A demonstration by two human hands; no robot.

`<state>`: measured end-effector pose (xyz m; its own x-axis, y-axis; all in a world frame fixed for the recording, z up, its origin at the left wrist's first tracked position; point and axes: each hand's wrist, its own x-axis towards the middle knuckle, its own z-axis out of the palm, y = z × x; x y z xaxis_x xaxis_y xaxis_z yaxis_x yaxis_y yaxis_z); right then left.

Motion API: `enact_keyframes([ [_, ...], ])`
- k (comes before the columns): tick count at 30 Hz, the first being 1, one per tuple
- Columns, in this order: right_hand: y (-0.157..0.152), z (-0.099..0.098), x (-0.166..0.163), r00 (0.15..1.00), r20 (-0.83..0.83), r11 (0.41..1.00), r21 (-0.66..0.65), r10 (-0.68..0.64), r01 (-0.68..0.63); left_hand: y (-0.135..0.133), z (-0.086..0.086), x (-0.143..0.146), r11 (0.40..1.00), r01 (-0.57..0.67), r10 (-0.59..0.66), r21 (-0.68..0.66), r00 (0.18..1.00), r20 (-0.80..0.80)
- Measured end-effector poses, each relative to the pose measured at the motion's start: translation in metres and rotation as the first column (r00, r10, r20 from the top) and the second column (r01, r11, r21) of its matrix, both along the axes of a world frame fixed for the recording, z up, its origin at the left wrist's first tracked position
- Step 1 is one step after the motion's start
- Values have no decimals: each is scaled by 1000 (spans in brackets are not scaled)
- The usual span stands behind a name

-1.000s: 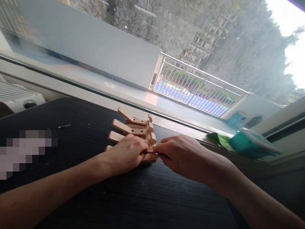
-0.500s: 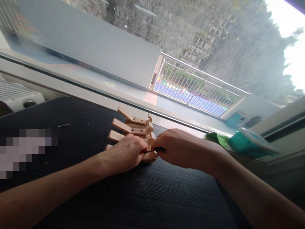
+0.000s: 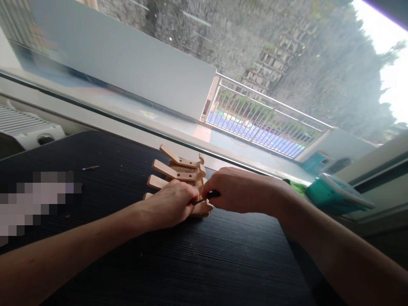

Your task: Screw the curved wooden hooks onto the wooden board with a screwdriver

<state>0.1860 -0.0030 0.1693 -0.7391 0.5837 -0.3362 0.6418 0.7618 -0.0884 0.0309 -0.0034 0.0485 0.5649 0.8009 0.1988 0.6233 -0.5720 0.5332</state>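
Observation:
A pale wooden hook rack (image 3: 189, 175) lies on the dark table, its several flat arms pointing left and curled ends to the right. Dark screw holes show in two of the arms. My right hand (image 3: 232, 189) is closed on the black handle of a screwdriver (image 3: 201, 200), whose thin shaft slants down to the left. Over the nearer hooks lies my left hand (image 3: 177, 202), its thumb and fingers pinched around the tip end of that shaft. The tip, and any screw there, is hidden by those fingers.
The dark wood-grain table (image 3: 197, 263) meets the window sill at the back. A small thin metal piece (image 3: 91, 168) and crumbs lie to the left. Something pixelated covers the left edge. A teal box (image 3: 334, 191) and green cloth (image 3: 296, 187) stand right; a white slatted unit (image 3: 32, 127) is far left.
My right hand has turned and risen slightly, and the screwdriver tilts more steeply. My left hand keeps its place on the hooks. The view has shifted a little.

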Motion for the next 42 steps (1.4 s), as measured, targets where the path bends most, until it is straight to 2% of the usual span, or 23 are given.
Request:
enact_keyframes([
  [8,3,4,-3,999,37,998,-58,-36,38,1,3,0,999,35,-34,31,999,-4],
  [13,-1,8,-9,990,131,998,34,-53,49,2,-1,-1,999,26,-26,34,1000,5],
  [17,-5,6,-9,994,107,997,73,-35,28,3,-3,-1,999,19,-19,32,1000,0],
  [32,-5,6,-8,996,90,999,49,-3,-1,0,2,-1,998,33,-33,46,999,0],
  [42,-5,6,-9,994,112,998,61,12,-19,2,-4,-1,998,24,-23,50,1000,-6],
])
